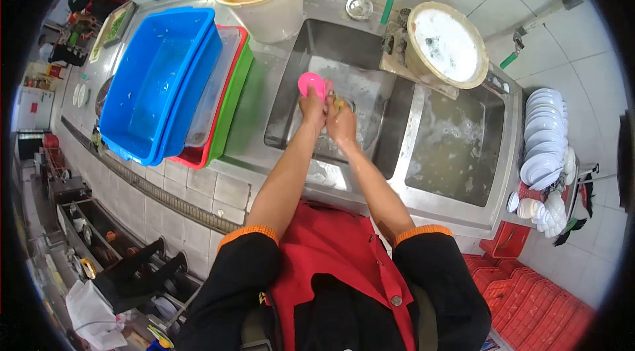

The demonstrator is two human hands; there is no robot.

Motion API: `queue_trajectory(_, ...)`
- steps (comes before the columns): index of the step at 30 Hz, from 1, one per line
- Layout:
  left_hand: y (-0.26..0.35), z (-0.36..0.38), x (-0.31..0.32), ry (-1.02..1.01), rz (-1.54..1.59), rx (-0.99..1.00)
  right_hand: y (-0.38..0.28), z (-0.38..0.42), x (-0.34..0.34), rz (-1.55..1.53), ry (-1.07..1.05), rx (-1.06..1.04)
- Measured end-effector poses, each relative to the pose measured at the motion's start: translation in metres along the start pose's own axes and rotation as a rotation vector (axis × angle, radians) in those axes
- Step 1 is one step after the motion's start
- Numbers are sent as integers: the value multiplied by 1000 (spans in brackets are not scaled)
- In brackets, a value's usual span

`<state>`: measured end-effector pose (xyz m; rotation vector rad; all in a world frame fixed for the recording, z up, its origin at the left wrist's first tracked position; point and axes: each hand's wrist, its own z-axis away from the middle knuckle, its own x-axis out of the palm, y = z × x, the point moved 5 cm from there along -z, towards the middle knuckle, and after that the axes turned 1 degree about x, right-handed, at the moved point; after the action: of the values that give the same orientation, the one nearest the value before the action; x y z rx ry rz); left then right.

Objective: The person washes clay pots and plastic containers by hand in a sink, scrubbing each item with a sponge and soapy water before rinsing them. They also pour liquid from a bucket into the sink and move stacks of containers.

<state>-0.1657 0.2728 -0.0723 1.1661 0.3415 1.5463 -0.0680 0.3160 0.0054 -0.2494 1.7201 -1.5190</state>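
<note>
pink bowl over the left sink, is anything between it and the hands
Nothing visible. The left hand grips the pink bowl directly, and the right hand is pressed against it with something yellowish, perhaps a sponge, over the left sink basin. No other item sits between hands and bowl.

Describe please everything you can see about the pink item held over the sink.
The pink item is small, round and bright pink; it looks like plastic, perhaps a little bowl or cup, though its exact shape is too small to tell. The left hand grips it from below, above the left sink basin. The right hand is pressed beside it, holding something yellowish, possibly a sponge, against or near it.
</note>
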Motion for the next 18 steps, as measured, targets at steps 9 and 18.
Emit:
queue_trajectory(9,23,70,-48,-374,-974,-287,212,-30,34,651,-453,-97)
queue_trajectory(18,351,207,16,-240,-1285,845,-21,-39,-86,309,94,-600)
